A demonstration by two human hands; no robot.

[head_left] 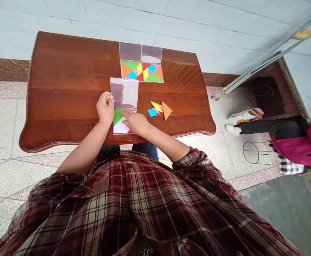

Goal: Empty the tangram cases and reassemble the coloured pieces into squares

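Note:
On the table lies a tangram case [120,127] with its clear lid [125,93] swung up. Inside its tray show a green triangle [117,116] and a bit of red at the bottom edge; the rest of the tray floor is white. My left hand [106,108] has its fingers curled at the lid's left edge, seemingly pinching it. Over the tray's right side lies my right hand [136,122], fingers stretched out and covering what is under them. Right of it rest loose tangram pieces: an orange triangle [166,110], a yellow parallelogram [156,106], a blue square [152,112], and small pink and purple pieces.
Two filled tangram cases [132,70] [152,72] stand open at the back of the brown wooden table [70,89], against a tiled wall. At the right are crutches [246,73], a bag [244,115], a wire stand [251,153] and a seated person [294,142].

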